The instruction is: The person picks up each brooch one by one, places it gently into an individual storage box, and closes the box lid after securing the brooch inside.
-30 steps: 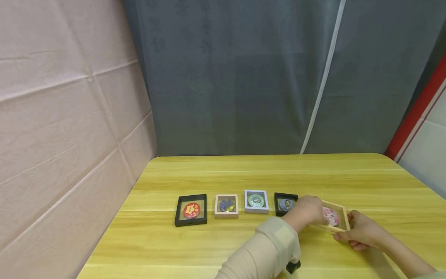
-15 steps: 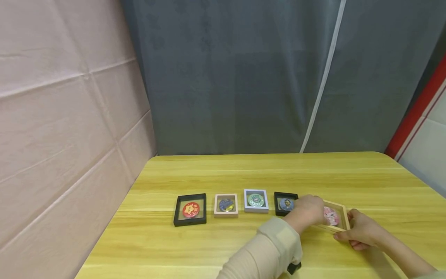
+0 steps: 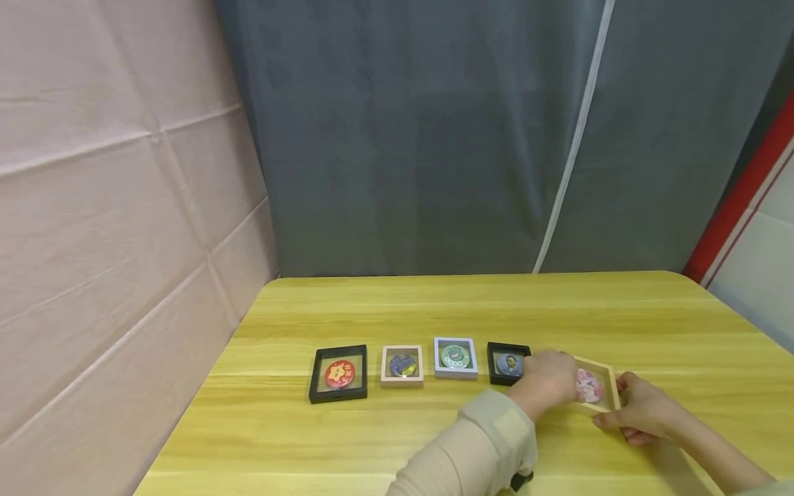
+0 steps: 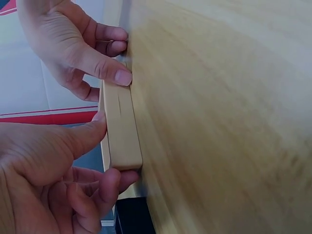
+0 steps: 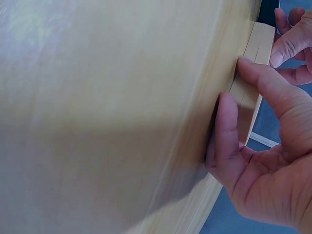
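Observation:
A light wooden display frame (image 3: pixel 611 388) with a round pink badge (image 3: pixel 588 386) inside lies at the right end of a row of frames. My left hand (image 3: pixel 548 380) grips its left end and hides that part in the head view. In the left wrist view, the left thumb (image 4: pixel 92 135) is on the frame's face and the fingers are curled at its end. My right hand (image 3: pixel 648 410) holds the opposite end, with the thumb along the near side. The right wrist view shows right-hand fingers (image 5: pixel 226 119) against the frame's side (image 5: pixel 251 95).
Left of the hands stand a small black frame (image 3: pixel 492 375) with a blue badge, a white frame (image 3: pixel 455 374), a pale pink frame (image 3: pixel 402 382) and a larger black frame (image 3: pixel 338 395) with a red badge. All rest on the wooden table (image 3: pixel 260 441). A grey curtain (image 3: pixel 409 138) hangs behind.
The wooden frame and both hands have shifted only very slightly. Both hands keep their hold, and the other frames stay in place.

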Demonstrator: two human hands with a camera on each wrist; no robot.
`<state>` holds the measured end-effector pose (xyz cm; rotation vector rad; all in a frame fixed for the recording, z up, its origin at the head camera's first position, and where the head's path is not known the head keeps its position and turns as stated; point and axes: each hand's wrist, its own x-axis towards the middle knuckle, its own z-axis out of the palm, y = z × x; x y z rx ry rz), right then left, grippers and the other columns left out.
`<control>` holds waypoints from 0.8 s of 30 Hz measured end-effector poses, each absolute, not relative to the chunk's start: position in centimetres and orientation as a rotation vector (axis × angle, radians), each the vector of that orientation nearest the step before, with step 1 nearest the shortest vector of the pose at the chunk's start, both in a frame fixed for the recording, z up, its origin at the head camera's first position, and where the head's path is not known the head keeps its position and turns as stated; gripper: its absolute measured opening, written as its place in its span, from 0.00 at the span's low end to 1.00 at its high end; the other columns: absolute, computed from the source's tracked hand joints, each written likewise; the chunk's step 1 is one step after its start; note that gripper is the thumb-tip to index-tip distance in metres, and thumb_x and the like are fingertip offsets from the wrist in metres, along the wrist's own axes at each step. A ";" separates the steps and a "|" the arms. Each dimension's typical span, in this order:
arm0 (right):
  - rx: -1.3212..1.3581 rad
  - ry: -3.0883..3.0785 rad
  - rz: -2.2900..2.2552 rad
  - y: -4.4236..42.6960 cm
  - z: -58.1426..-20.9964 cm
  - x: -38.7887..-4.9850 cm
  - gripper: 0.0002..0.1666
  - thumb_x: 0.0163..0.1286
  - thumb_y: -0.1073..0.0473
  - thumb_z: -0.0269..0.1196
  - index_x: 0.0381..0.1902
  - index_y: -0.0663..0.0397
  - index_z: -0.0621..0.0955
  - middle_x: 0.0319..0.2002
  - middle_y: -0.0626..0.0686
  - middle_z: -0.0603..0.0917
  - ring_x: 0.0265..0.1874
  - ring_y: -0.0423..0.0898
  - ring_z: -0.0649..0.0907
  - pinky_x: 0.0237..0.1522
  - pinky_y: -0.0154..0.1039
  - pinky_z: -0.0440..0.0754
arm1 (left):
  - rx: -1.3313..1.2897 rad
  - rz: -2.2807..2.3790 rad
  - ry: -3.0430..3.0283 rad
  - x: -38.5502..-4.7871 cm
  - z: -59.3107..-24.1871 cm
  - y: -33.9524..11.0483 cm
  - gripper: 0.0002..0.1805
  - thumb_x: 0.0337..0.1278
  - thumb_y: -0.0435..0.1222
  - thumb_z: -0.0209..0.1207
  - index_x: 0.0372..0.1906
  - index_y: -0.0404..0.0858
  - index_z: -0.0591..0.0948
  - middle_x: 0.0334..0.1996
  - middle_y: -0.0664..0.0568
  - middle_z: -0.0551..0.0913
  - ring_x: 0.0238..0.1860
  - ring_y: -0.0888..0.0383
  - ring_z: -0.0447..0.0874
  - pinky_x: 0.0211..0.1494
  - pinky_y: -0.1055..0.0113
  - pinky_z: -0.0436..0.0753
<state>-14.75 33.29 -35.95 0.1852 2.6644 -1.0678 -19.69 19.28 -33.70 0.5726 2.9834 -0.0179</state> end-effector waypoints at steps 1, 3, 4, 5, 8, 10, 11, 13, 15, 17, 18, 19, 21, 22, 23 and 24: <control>0.190 2.664 -1.065 33.3 -36.0 -14.8 0.49 0.43 0.50 0.73 0.47 0.73 0.56 0.18 0.54 0.71 0.15 0.43 0.74 0.19 0.39 0.78 | 0.572 -0.021 2.987 -19.7 -33.8 19.3 0.21 0.35 0.61 0.64 0.38 0.60 0.79 0.32 0.67 0.78 0.31 0.66 0.74 0.35 0.67 0.74; 0.200 2.662 -1.064 33.2 -36.0 -14.8 0.48 0.43 0.50 0.73 0.46 0.72 0.56 0.18 0.54 0.71 0.15 0.43 0.74 0.19 0.39 0.78 | 0.574 -0.030 2.992 -19.7 -33.9 19.3 0.20 0.35 0.62 0.63 0.38 0.60 0.79 0.32 0.68 0.78 0.32 0.66 0.75 0.35 0.67 0.74; 0.203 2.662 -1.063 33.2 -36.0 -14.9 0.48 0.43 0.50 0.73 0.46 0.72 0.56 0.17 0.54 0.71 0.14 0.43 0.74 0.18 0.39 0.78 | 0.576 -0.034 2.994 -19.7 -33.9 19.2 0.20 0.35 0.62 0.63 0.38 0.60 0.79 0.33 0.68 0.78 0.32 0.67 0.75 0.36 0.67 0.74; 0.207 2.662 -1.060 33.1 -35.9 -14.9 0.48 0.43 0.50 0.73 0.46 0.72 0.56 0.17 0.53 0.71 0.14 0.43 0.74 0.18 0.39 0.78 | 0.578 -0.035 2.995 -19.7 -33.9 19.2 0.20 0.35 0.62 0.63 0.38 0.60 0.79 0.33 0.68 0.78 0.32 0.67 0.75 0.36 0.67 0.74; 0.202 2.655 -1.052 33.0 -35.8 -15.1 0.49 0.44 0.51 0.73 0.48 0.73 0.55 0.17 0.53 0.71 0.13 0.42 0.74 0.18 0.38 0.78 | 0.566 -0.044 2.992 -19.7 -33.9 19.1 0.20 0.35 0.62 0.62 0.38 0.61 0.79 0.32 0.68 0.78 0.32 0.67 0.75 0.36 0.67 0.74; 0.202 2.659 -1.041 32.9 -35.7 -15.3 0.48 0.44 0.52 0.72 0.48 0.73 0.56 0.17 0.54 0.71 0.13 0.42 0.74 0.18 0.38 0.78 | 0.555 -0.051 2.989 -19.7 -33.8 19.0 0.20 0.36 0.63 0.62 0.38 0.61 0.79 0.32 0.68 0.78 0.31 0.67 0.75 0.36 0.67 0.74; 0.199 2.662 -1.035 32.9 -35.7 -15.4 0.48 0.44 0.52 0.72 0.48 0.73 0.56 0.17 0.54 0.71 0.13 0.42 0.74 0.18 0.38 0.78 | 0.545 -0.051 2.989 -19.8 -33.7 19.0 0.20 0.35 0.63 0.62 0.37 0.61 0.79 0.31 0.68 0.78 0.31 0.67 0.75 0.35 0.67 0.74; 0.198 2.674 -1.028 32.7 -35.6 -15.7 0.46 0.44 0.53 0.72 0.47 0.73 0.57 0.17 0.54 0.71 0.13 0.43 0.74 0.17 0.38 0.78 | 0.524 -0.051 2.989 -19.9 -33.6 18.9 0.21 0.35 0.63 0.62 0.37 0.61 0.79 0.31 0.68 0.78 0.30 0.67 0.75 0.34 0.68 0.74; 0.196 2.682 -1.020 32.6 -35.5 -15.8 0.45 0.44 0.54 0.72 0.47 0.72 0.57 0.17 0.54 0.71 0.13 0.43 0.74 0.17 0.38 0.78 | 0.511 -0.054 2.990 -20.0 -33.5 18.7 0.21 0.34 0.64 0.62 0.36 0.61 0.80 0.30 0.68 0.77 0.29 0.67 0.75 0.33 0.67 0.74; 0.178 2.691 -1.020 32.5 -35.4 -15.9 0.44 0.44 0.55 0.72 0.46 0.74 0.58 0.17 0.54 0.71 0.13 0.43 0.75 0.17 0.38 0.78 | 0.522 -0.048 3.009 -20.1 -33.4 18.4 0.20 0.34 0.64 0.62 0.35 0.61 0.79 0.27 0.68 0.77 0.27 0.66 0.73 0.30 0.67 0.73; 0.166 2.693 -1.013 32.6 -35.3 -15.9 0.43 0.44 0.56 0.72 0.45 0.74 0.59 0.16 0.54 0.72 0.12 0.43 0.75 0.17 0.38 0.78 | 0.552 -0.039 3.026 -20.2 -33.3 18.3 0.18 0.34 0.63 0.62 0.32 0.60 0.79 0.25 0.67 0.76 0.25 0.66 0.72 0.28 0.67 0.72; 0.142 2.693 -1.004 32.6 -35.1 -15.9 0.42 0.44 0.56 0.72 0.44 0.75 0.60 0.16 0.54 0.72 0.12 0.43 0.75 0.17 0.38 0.78 | 0.583 -0.020 3.044 -20.2 -33.1 18.1 0.17 0.35 0.63 0.62 0.28 0.59 0.78 0.23 0.66 0.75 0.23 0.66 0.71 0.26 0.67 0.71; 0.099 2.696 -0.957 32.7 -34.5 -16.0 0.39 0.43 0.58 0.73 0.41 0.76 0.62 0.18 0.55 0.73 0.12 0.43 0.75 0.17 0.38 0.78 | 0.659 0.010 3.076 -20.2 -32.5 17.6 0.17 0.39 0.63 0.59 0.21 0.56 0.76 0.18 0.65 0.73 0.19 0.66 0.69 0.21 0.69 0.68; 0.087 2.700 -0.921 32.8 -34.1 -16.1 0.39 0.42 0.58 0.73 0.40 0.77 0.62 0.19 0.55 0.73 0.12 0.44 0.75 0.16 0.38 0.77 | 0.690 0.040 3.092 -20.3 -32.1 17.2 0.18 0.40 0.63 0.59 0.18 0.55 0.74 0.16 0.64 0.72 0.17 0.66 0.67 0.19 0.69 0.67; 0.072 2.706 -0.879 32.8 -33.5 -16.2 0.40 0.41 0.59 0.73 0.41 0.79 0.62 0.20 0.56 0.73 0.12 0.44 0.75 0.16 0.38 0.77 | 0.721 0.078 3.108 -20.3 -31.5 16.8 0.21 0.42 0.62 0.58 0.15 0.53 0.72 0.14 0.63 0.70 0.16 0.65 0.66 0.17 0.69 0.66; 0.055 2.716 -0.826 32.8 -32.8 -16.4 0.41 0.40 0.59 0.73 0.41 0.80 0.62 0.21 0.57 0.73 0.11 0.43 0.74 0.15 0.37 0.76 | 0.750 0.115 3.114 -20.5 -30.8 16.2 0.23 0.44 0.62 0.57 0.13 0.51 0.69 0.13 0.62 0.69 0.14 0.65 0.65 0.15 0.70 0.65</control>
